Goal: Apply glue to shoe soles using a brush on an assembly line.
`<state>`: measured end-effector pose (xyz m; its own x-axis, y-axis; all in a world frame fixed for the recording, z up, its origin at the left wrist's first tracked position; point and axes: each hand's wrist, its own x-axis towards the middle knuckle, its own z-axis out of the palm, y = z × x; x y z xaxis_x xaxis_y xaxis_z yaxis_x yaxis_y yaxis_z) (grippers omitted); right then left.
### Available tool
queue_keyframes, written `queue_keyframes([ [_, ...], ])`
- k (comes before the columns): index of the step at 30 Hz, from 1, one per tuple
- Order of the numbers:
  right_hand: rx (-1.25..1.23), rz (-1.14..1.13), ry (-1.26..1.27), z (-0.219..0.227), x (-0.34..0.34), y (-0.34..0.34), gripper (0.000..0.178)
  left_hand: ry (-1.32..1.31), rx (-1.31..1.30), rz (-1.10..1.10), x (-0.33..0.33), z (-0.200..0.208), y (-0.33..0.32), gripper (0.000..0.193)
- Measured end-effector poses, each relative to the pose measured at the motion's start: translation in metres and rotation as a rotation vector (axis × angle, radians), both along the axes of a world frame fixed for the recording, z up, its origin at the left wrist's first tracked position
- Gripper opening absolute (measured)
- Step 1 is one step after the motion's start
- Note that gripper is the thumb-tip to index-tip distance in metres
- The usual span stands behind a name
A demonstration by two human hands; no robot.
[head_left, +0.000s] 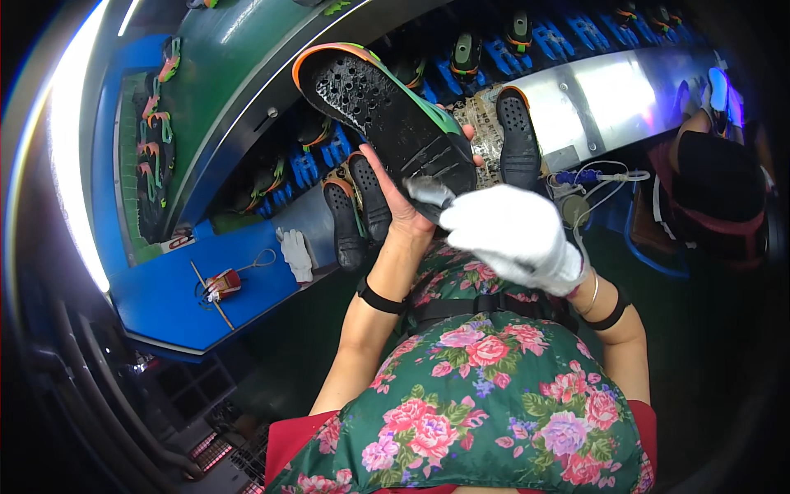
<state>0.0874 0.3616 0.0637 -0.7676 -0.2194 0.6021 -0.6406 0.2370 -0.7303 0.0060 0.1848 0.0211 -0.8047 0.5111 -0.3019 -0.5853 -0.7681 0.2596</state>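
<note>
A large black shoe sole (362, 107) with an orange and green rim is tilted up in front of me. Its underside has rows of holes at the far end and looks wet and shiny. My left hand (403, 193), bare, grips it from below, with fingertips showing past its right edge. My right hand (514, 235), in a white glove, is closed round a brush (429, 192) whose grey-black bristles touch the near end of the sole; the handle is hidden by the glove.
Two similar soles (341, 218) stand to the left, another sole (518, 136) to the right. Behind runs a line of blue holders (551, 39) carrying shoes. A blue table (164, 288) holds a red pot (222, 284) and a white glove (296, 253). Another person (716, 173) sits at right.
</note>
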Motion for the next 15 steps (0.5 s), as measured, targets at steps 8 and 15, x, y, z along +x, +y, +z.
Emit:
queue_keyframes([
  [8, -0.031, 0.069, -0.065, -0.003, -0.006, 0.013, 0.022, 0.153, 0.015, -0.104, -0.008, -0.001, -0.007, 0.113],
  [15, -0.327, 0.247, -0.375, -0.005, -0.005, 0.008, 0.011, 0.183, 0.109, -0.212, -0.016, -0.007, -0.018, 0.124],
])
